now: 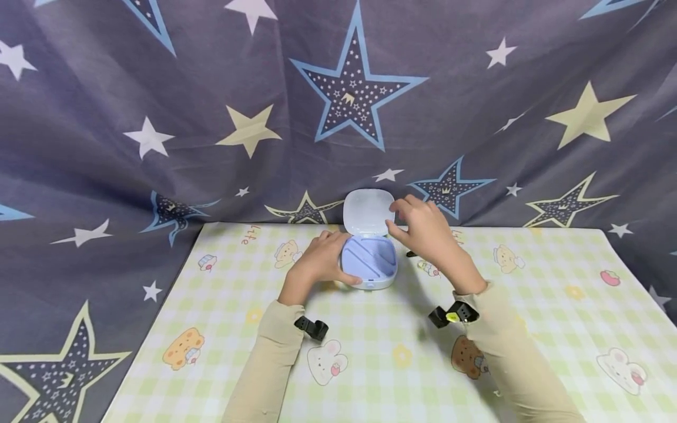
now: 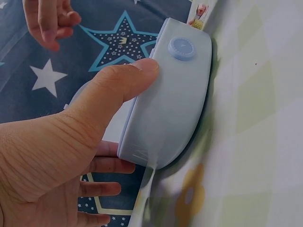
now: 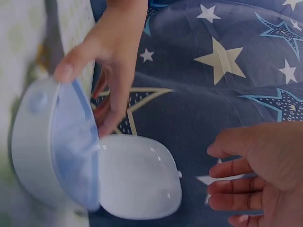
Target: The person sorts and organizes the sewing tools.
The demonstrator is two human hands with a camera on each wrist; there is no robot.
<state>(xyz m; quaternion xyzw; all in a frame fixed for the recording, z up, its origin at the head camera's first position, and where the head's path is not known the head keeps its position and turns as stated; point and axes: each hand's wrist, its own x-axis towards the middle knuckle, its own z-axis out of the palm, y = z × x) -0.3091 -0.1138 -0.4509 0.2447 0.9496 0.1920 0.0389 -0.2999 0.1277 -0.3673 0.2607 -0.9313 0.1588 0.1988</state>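
Observation:
A small white-and-blue hinged pill box stands on the table with its lid swung up at the back. Diagonal ridges divide its blue inside, and a round blue button sits on its front wall. My left hand grips the left side of the box, its thumb on the front edge and its fingers towards the back. Close to the lid's right edge is my right hand, fingers loosely bent. In the right wrist view a gap shows between the right hand and the lid, with nothing held.
The box stands near the far edge of a table with a green checked cloth. A dark curtain with stars hangs right behind that edge. A small dark object lies right of the box, partly hidden by the right hand.

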